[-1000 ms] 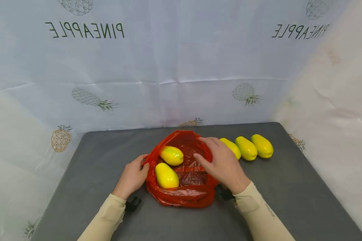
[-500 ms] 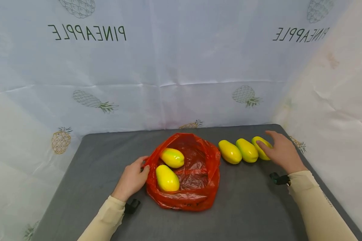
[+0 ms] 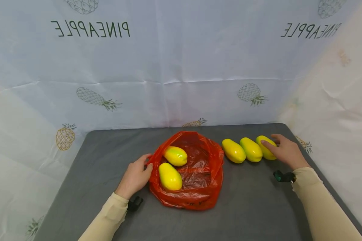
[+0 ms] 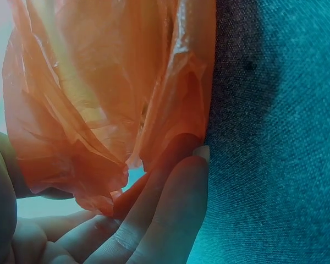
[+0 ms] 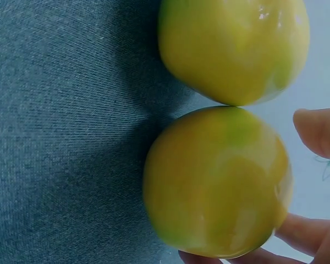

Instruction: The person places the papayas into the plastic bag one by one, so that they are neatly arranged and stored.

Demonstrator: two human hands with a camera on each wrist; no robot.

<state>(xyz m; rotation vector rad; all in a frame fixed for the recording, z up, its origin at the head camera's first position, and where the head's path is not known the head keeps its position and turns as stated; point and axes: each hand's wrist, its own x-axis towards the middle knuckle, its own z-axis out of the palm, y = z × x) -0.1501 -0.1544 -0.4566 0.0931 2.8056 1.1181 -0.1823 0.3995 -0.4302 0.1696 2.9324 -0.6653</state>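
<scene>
Right hand has reached the end fruit near the table edge, fingers spread; left hand pinches bag.

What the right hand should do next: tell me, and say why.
Probably bring the thumb of the right hand onto the rightmost yellow fruit: the right wrist view shows fingers beside it, the thumb apart. The left hand holds the red bag, open, with two fruits inside.

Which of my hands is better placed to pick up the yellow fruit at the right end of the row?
Probably your right hand: it is right at that yellow fruit. Your left hand is farther away and busy holding the edge of the red bag.
</scene>
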